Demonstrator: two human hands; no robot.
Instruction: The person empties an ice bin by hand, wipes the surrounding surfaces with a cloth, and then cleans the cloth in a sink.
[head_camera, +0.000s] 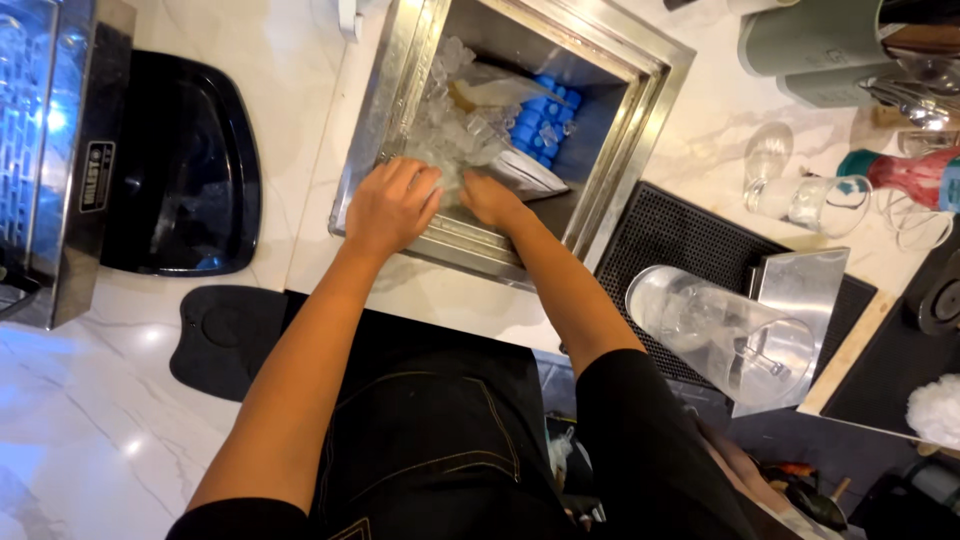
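Your left hand (392, 205) rests palm-down, fingers curled over ice (455, 140) in the steel ice well (640, 70); right hand (492, 198) grips a clear bag (525, 172), whose mouth is best kept wide.

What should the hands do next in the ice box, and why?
Probably pull the scoop back up out of the ice. Both the left hand and the right hand are down inside the steel ice bin, pressed at the ice pile.
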